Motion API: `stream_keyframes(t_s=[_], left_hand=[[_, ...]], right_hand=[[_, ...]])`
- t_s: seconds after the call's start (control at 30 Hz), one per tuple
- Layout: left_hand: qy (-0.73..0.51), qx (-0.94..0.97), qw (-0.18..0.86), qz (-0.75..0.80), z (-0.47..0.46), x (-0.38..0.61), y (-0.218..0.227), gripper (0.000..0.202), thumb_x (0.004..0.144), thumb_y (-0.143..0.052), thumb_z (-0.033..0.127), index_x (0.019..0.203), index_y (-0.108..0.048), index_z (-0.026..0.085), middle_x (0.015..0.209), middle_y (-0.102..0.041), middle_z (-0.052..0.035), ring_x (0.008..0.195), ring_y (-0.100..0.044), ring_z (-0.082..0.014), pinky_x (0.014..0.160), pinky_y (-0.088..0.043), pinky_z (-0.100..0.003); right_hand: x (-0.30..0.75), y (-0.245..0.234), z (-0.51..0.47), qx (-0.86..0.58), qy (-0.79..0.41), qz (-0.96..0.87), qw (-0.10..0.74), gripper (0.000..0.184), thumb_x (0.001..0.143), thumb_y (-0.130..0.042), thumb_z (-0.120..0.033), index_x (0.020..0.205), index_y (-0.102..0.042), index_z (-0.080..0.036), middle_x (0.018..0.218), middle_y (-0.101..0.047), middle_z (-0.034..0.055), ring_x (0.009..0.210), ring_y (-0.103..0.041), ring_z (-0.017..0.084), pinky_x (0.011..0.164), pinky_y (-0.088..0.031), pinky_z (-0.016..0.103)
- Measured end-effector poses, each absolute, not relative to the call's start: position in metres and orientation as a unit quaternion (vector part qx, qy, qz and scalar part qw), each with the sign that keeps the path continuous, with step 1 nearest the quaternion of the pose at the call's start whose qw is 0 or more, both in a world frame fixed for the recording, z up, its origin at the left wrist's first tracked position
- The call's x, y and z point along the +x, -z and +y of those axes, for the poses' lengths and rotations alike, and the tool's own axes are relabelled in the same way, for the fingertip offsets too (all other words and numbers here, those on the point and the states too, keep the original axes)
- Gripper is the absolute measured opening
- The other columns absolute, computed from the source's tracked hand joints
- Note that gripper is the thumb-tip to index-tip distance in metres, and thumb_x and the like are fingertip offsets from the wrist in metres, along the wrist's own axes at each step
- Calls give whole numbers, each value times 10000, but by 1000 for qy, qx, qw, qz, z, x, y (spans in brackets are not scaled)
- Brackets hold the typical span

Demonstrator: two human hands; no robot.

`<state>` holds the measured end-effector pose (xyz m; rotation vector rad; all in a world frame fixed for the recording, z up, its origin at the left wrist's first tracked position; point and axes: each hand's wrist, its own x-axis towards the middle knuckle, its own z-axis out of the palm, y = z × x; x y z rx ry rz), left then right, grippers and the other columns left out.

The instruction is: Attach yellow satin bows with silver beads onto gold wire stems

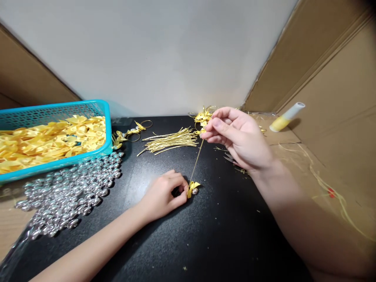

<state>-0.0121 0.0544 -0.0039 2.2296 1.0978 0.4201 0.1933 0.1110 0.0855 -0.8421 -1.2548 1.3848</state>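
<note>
My left hand [167, 194] rests low over the black table and pinches a small yellow ribbon bow [192, 188]. A silver bell [195, 191] sits against the bow. From the bow a thin gold cord [196, 160] runs taut, up and to the right. Its upper end is pinched between the thumb and fingers of my right hand [235, 133], which is raised above the table. Just behind lies a bundle of cut gold cords [172, 140]. Partly hidden under my right hand are the tips of scissors [229, 158].
On the left a turquoise basket [107, 129] holds many yellow bows. Silver bells [76, 192] are heaped before it. Bows with cord loops [132, 133] lie beside the basket, and more yellow pieces [204, 116] at the back. A white-and-yellow tube [286, 117] stands right, near cardboard walls.
</note>
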Motion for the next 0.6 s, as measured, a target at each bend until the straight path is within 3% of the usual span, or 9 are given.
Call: stream_keyframes(t_s=[0.43, 0.6], left_hand=[[-123, 871, 246, 407, 44, 10, 13, 82, 808, -591, 227, 742, -564, 185, 749, -627, -24, 736, -499, -192, 672, -329, -310], [-126, 868, 252, 409, 44, 19, 14, 95, 815, -580, 235, 739, -558, 183, 753, -628, -25, 745, -501, -194, 679, -334, -317]], right_hand=[[191, -83, 112, -346, -572, -522, 530, 269, 762, -745, -368, 831, -544, -203, 768, -663, -16, 710, -696, 112, 659, -594, 215], [193, -84, 113, -359, -556, -524, 537, 275, 769, -734, -403, 859, -550, -221, 814, -659, -10, 812, -704, 136, 684, -592, 229]])
